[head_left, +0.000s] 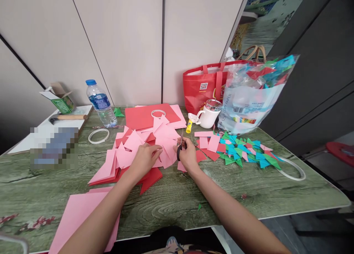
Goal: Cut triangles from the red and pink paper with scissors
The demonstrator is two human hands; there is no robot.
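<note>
My right hand (188, 156) is closed around dark-handled scissors (179, 152), with the blades pointing away from me. Left of it, my left hand (146, 156) has thumb and forefinger drawn together at the edge of a pink paper piece (166, 145). That piece lies between both hands, beside the scissors. Under and around my left hand is a loose heap of cut pink paper (132, 140) and red paper (151, 178). Right of the scissors lie small pink pieces (214, 143) and a spread of blue and green scraps (240, 150).
A water bottle (101, 104), tape roll (99, 136) and hammer (69, 117) stand or lie left. Behind are red sheets (138, 117), a glue stick (189, 126), a white mug (209, 117), a red bag (193, 91) and a plastic bag of scraps (249, 106). Pink sheets (80, 213) lie front left.
</note>
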